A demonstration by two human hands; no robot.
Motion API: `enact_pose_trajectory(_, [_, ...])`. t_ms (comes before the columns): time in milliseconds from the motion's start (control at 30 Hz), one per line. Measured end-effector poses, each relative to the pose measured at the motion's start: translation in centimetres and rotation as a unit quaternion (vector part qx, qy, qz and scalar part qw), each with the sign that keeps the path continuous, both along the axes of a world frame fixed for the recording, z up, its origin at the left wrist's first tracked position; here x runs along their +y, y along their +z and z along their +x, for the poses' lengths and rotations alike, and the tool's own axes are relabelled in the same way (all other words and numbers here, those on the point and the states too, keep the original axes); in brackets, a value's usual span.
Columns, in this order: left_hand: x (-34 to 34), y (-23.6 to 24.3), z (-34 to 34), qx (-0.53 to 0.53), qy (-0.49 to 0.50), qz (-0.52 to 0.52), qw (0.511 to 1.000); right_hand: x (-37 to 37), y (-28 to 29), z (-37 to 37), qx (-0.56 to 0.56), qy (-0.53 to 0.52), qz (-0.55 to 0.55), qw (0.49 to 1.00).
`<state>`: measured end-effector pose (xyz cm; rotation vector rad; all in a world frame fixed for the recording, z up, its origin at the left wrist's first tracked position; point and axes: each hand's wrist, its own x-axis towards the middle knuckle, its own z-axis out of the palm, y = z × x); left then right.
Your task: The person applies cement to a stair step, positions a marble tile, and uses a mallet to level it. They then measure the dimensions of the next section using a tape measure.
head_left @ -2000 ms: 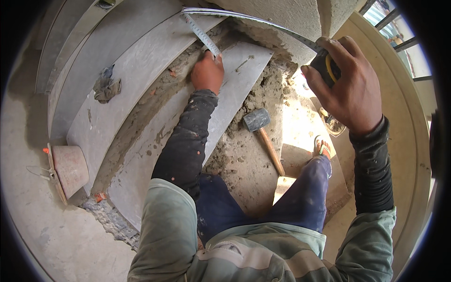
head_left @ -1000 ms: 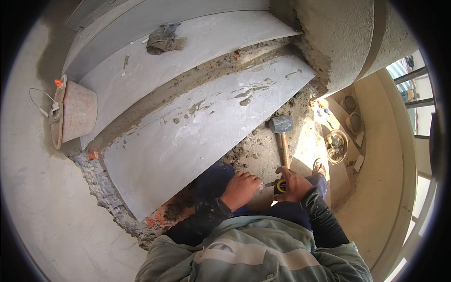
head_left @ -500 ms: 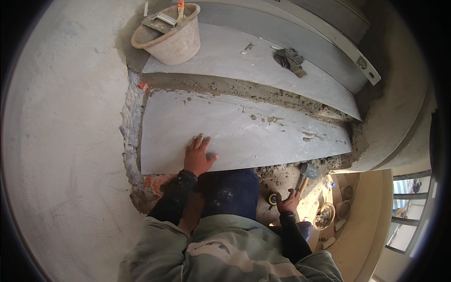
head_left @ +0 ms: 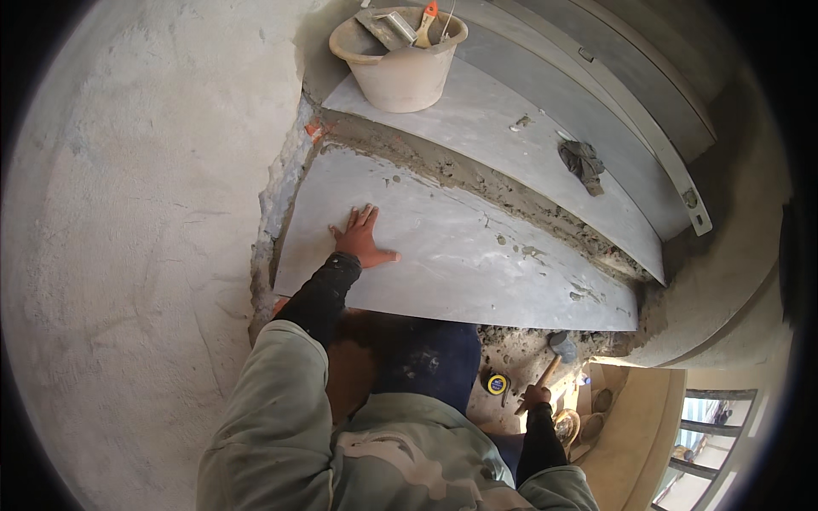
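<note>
My left hand (head_left: 362, 240) lies flat, fingers spread, on the near left part of a long curved grey stone slab (head_left: 477, 264) that forms a stair tread. My right hand (head_left: 535, 398) is low at the right, closed around the wooden handle of a hammer (head_left: 558, 347) whose head rests on rough mortar beside the slab's right end. A yellow tape measure (head_left: 497, 383) lies on the mortar just left of that hand.
A mortar-stained bucket (head_left: 400, 64) with a trowel in it stands on the upper tread. A dark rag (head_left: 584, 162) lies further right there, and a long spirit level (head_left: 673, 170) leans along the riser. Rough mortar (head_left: 477, 175) fills the gap between treads. A plastered wall is left.
The view swung left and down. My left hand stays pressed on the slab. My right hand left the tape measure on the mortar and took the hammer's handle.
</note>
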<state>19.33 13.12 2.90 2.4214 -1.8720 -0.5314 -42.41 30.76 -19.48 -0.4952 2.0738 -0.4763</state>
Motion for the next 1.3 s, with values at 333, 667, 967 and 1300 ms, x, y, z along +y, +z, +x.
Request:
enact_pose_trajectory(333, [-5.8,0.3,5.7,-0.022,0.004,0.047,0.999,5.5,16.8,7.5,-0.039,-0.019,-0.158,0.986])
enact_pose_trajectory(667, [-9.2,0.3,8.6,-0.032,0.026,0.049,0.998,-13.0,38.6,30.5,-0.037,0.191,-0.632,0.75])
enact_pose_trajectory(967, [-10.0,-0.5,9.0,0.0,0.01,0.038,0.999,-20.0,22.3,35.6,0.173,0.441,-0.396,0.787])
enact_pose_trajectory(1300, [-10.9,0.5,8.0,-0.001,0.008,0.039,0.999,-19.6,25.1,37.2,0.023,0.352,-0.621,0.7])
